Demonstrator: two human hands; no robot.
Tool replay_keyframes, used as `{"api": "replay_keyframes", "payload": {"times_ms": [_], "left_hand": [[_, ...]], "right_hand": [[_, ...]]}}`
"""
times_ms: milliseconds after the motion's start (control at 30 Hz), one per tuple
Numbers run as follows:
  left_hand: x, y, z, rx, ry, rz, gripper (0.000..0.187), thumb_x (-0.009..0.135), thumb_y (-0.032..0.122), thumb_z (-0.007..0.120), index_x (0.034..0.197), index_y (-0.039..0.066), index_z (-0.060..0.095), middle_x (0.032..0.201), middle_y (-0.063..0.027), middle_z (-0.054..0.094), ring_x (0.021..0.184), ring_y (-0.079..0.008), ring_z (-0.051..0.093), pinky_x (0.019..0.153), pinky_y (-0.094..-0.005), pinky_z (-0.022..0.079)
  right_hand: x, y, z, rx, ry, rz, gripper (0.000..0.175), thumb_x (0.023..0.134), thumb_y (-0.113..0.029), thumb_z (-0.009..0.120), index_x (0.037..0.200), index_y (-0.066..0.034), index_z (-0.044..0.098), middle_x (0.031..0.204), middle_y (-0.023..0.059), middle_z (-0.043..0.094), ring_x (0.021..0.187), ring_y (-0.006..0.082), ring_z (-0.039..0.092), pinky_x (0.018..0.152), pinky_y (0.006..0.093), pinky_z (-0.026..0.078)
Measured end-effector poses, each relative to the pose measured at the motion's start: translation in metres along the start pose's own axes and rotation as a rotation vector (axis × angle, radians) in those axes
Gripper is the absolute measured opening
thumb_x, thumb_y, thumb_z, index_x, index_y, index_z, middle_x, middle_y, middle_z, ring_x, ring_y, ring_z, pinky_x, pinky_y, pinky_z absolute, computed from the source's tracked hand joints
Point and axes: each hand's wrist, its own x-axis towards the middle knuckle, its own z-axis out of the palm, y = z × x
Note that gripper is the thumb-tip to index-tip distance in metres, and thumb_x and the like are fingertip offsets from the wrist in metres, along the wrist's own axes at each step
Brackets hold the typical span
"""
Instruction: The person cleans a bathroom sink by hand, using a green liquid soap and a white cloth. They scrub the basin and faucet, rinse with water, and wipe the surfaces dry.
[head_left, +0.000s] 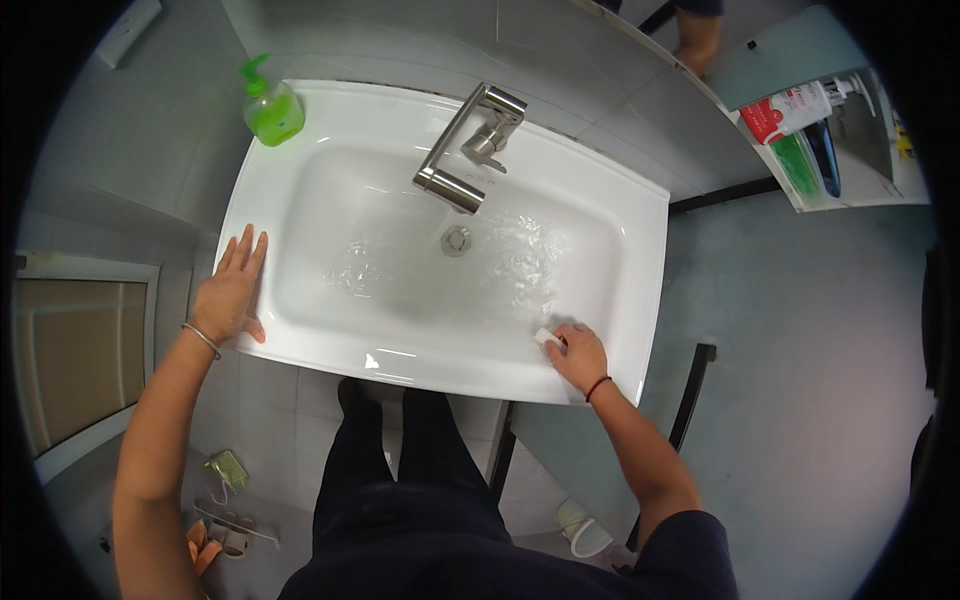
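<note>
A white washbasin (442, 358) lies before me, with rippling water in its bowl. My right hand (581, 354) grips a small white block (546, 339), possibly a sponge, against the bowl's front right slope. Part of the block is hidden by my fingers. On the basin's left rim rests my left hand (232, 289), palm down, fingers spread, holding nothing. The metal drain fitting (456, 241) sits near the middle of the bowl. Above it reaches the angular brushed-metal faucet (454, 146) from the back rim.
A green-topped soap pump bottle (274, 112) stands on the back left corner. A mirror cabinet shelf at upper right holds a red-and-white pump bottle (787, 111). Right of the basin is a frosted glass panel (787, 337) with a black handle (691, 394). A white bin (586, 536) stands on the floor.
</note>
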Motion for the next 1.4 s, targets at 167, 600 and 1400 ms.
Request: {"api": "replay_keyframes", "payload": {"times_ms": [167,600,1400], "left_hand": [[0.002,-0.002,0.004,0.038,0.004,-0.012,0.169,0.032,0.024,0.107,0.172,0.019,0.013,0.181,-0.0101,0.01,0.163,-0.0331,0.023,0.114,-0.0407,0.055],[0.01,-0.017,0.012,0.038,0.003,0.06,0.173,0.031,0.032,0.108,0.172,0.012,0.011,0.18,-0.0176,0.01,0.163,-0.04,0.021,0.123,-0.0445,0.045],[0.013,-0.016,0.012,0.048,-0.038,0.056,0.172,0.036,0.038,0.108,0.172,0.007,0.007,0.179,-0.0222,0.007,0.163,-0.0413,0.019,0.127,-0.0448,0.038]], "right_hand": [[-0.002,-0.138,0.044,0.207,0.419,-0.114,0.023,0.093,-0.024,0.074,0.11,-0.0077,0.074,0.101,0.016,0.073,0.1,0.0378,0.067,0.088,0.0507,0.053],[-0.069,-0.249,0.086,0.03,0.631,0.031,0.049,0.097,-0.012,0.058,0.145,-0.0203,0.063,0.146,0.0057,0.064,0.133,0.0277,0.059,0.122,0.0573,0.035],[-0.083,-0.141,0.045,0.022,0.811,0.14,0.027,0.096,-0.005,0.061,0.119,-0.0068,0.076,0.118,0.0154,0.075,0.114,0.0364,0.065,0.104,0.0507,0.049]]}}
